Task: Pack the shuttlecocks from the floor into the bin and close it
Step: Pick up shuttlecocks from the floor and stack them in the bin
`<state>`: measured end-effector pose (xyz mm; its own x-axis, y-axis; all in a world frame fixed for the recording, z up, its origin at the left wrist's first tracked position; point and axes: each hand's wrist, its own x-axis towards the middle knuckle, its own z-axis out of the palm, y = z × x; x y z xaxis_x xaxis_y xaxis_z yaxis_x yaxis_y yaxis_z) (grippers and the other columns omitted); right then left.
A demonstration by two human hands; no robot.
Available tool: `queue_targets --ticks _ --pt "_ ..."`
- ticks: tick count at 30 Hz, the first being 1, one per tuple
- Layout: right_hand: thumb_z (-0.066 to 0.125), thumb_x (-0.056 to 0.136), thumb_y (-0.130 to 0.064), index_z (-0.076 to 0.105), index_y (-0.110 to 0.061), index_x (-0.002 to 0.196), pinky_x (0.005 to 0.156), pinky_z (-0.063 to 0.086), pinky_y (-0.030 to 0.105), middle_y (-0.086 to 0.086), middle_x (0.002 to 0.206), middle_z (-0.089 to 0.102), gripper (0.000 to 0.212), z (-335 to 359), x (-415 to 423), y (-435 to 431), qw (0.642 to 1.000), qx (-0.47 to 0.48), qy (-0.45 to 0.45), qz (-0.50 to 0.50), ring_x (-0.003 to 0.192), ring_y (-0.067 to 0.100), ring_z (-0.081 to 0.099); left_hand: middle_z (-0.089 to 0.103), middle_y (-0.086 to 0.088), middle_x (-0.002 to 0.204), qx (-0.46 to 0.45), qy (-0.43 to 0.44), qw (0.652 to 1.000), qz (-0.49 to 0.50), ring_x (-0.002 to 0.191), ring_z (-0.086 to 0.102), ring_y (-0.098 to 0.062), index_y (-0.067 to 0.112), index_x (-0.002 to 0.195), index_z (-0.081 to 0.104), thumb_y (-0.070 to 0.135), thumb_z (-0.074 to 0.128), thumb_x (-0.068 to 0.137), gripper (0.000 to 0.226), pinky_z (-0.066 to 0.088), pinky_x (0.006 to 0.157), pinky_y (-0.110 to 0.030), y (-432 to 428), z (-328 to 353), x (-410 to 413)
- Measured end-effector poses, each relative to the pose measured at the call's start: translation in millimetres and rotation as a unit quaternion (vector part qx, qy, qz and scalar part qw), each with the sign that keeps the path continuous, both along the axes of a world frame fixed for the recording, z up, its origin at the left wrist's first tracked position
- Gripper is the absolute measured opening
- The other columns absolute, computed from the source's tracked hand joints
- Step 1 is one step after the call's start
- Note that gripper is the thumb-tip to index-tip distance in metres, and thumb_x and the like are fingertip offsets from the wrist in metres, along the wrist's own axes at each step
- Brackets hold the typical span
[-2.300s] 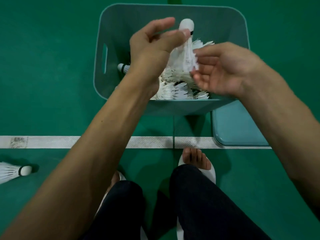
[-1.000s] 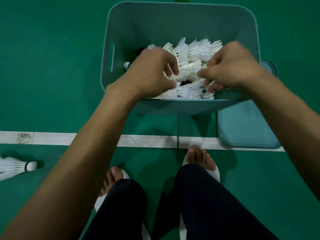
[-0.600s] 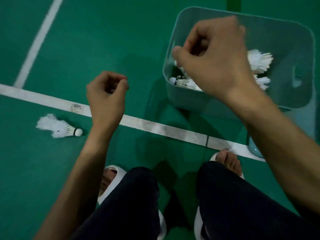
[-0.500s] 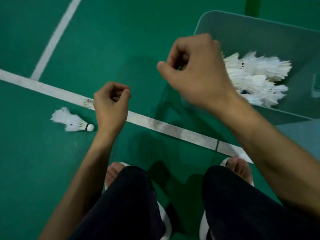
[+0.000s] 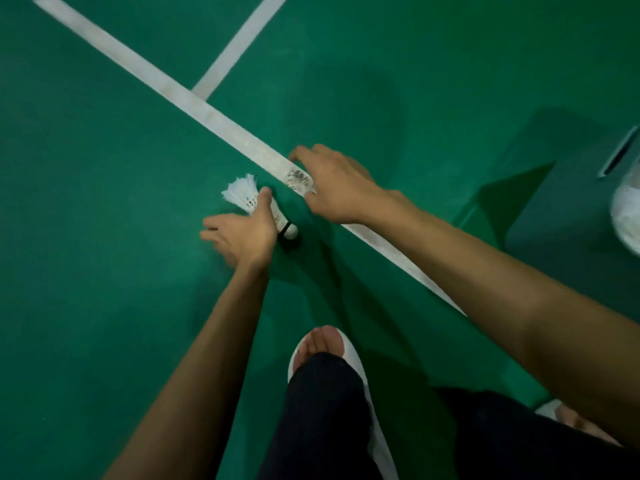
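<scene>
Where two dark trouser legs [image 5: 325, 410] end, two white slippers [image 5: 354, 356] stand on the green court floor [image 5: 104, 244]. Left hand [image 5: 242, 233], fingers spread, lays its thumb along one shuttlecock [image 5: 242, 194] lying beside a white line [image 5: 207, 116]. Right hand [image 5: 336, 188] hovers loose and empty over that line. Two lines meet beyond. One bin [image 5: 568, 216] at right edge, blurred white feathers inside.

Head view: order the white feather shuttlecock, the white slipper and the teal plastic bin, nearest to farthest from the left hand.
1. The white feather shuttlecock: touching the left hand at its thumb, just ahead of it.
2. The white slipper: on the foot lower down, toward the person.
3. The teal plastic bin: at the far right edge, across the white line.
</scene>
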<state>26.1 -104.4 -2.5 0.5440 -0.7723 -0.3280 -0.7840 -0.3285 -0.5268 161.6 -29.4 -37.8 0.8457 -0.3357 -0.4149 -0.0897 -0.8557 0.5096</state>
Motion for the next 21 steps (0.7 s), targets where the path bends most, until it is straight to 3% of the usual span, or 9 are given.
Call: queue_targets --ticks 3,5,7,9,12,16,18,21 --pt "0.053 0.084 -0.005 0.032 -0.022 0.156 0.109 0.043 0.042 0.004 0.161 0.034 0.077 -11 34 -6 0.997 0.051 -0.017 0.06 0.139 0.031 0.046 0.059 -0.017 0.131 -0.008 -0.037 0.996 -0.079 0.118 0.06 -0.04 0.006 0.127 0.055 0.059 0.068 0.086 0.068 0.048 0.091 -0.044 -15 -9 1" --pt "0.054 0.081 -0.002 0.035 -0.022 0.156 0.109 0.043 0.037 0.002 0.161 0.036 0.079 -15 40 -3 0.994 0.076 -0.043 0.07 0.14 0.027 0.046 0.07 -0.013 0.115 -0.034 -0.02 0.989 -0.144 0.108 0.065 -0.036 0.011 0.114 0.063 0.045 0.065 0.092 0.041 0.046 0.082 -0.039 -19 -10 -3" --pt "0.054 0.078 -0.004 0.051 -0.022 0.142 0.095 0.051 0.038 0.004 0.138 0.06 0.067 -15 29 2 0.994 0.063 -0.082 0.029 0.122 0.028 0.06 0.073 -0.006 0.098 -0.063 -0.001 0.98 -0.186 0.094 0.068 -0.032 0.016 0.102 0.065 0.039 0.067 0.091 0.025 0.046 0.072 -0.035 -15 -5 -8" --pt "0.055 0.079 -0.011 0.062 -0.018 0.122 0.083 0.054 0.041 0.006 0.111 0.071 0.044 -6 7 7 0.995 0.002 -0.095 -0.017 0.102 0.031 0.066 0.071 0.003 0.083 -0.103 -0.001 0.965 -0.239 0.082 0.069 -0.026 0.023 0.092 0.064 0.036 0.071 0.087 0.016 0.049 0.066 -0.034 -7 8 -17" --pt "0.058 0.085 -0.03 0.07 -0.016 0.1 0.078 0.052 0.043 0.008 0.092 0.071 0.024 25 -35 14 0.989 -0.129 -0.058 -0.05 0.094 0.029 0.059 0.069 0.012 0.08 -0.179 -0.002 0.931 -0.319 0.077 0.068 -0.017 0.028 0.09 0.068 0.036 0.068 0.081 0.012 0.052 0.066 -0.032 -7 43 -44" --pt "0.055 0.085 -0.043 0.074 -0.015 0.083 0.077 0.047 0.045 0.007 0.087 0.066 0.034 96 -100 21 0.953 -0.277 0.001 -0.122 0.093 0.031 0.052 0.075 0.004 0.092 -0.296 0.004 0.86 -0.416 0.086 0.069 -0.015 0.022 0.096 0.075 0.041 0.062 0.072 0.033 0.057 0.078 -0.04 -24 101 -102" --pt "0.056 0.082 -0.042 0.074 -0.015 0.081 0.074 0.047 0.043 0.007 0.083 0.064 0.032 133 -141 29 0.937 -0.299 -0.005 -0.182 0.088 0.031 0.054 0.074 0.001 0.094 -0.338 0.012 0.818 -0.466 0.087 0.069 -0.014 0.02 0.098 0.075 0.04 0.067 0.074 0.033 0.056 0.08 -0.037 -31 129 -138" --pt "0.063 0.079 -0.035 0.072 -0.019 0.084 0.069 0.051 0.035 0.0 0.079 0.066 0.019 178 -212 53 0.922 -0.276 -0.038 -0.27 0.076 0.018 0.061 0.072 0.001 0.1 -0.38 0.014 0.745 -0.548 0.09 0.066 -0.009 0.021 0.097 0.071 0.04 0.076 0.077 0.028 0.053 0.078 -0.025 -36 165 -200"
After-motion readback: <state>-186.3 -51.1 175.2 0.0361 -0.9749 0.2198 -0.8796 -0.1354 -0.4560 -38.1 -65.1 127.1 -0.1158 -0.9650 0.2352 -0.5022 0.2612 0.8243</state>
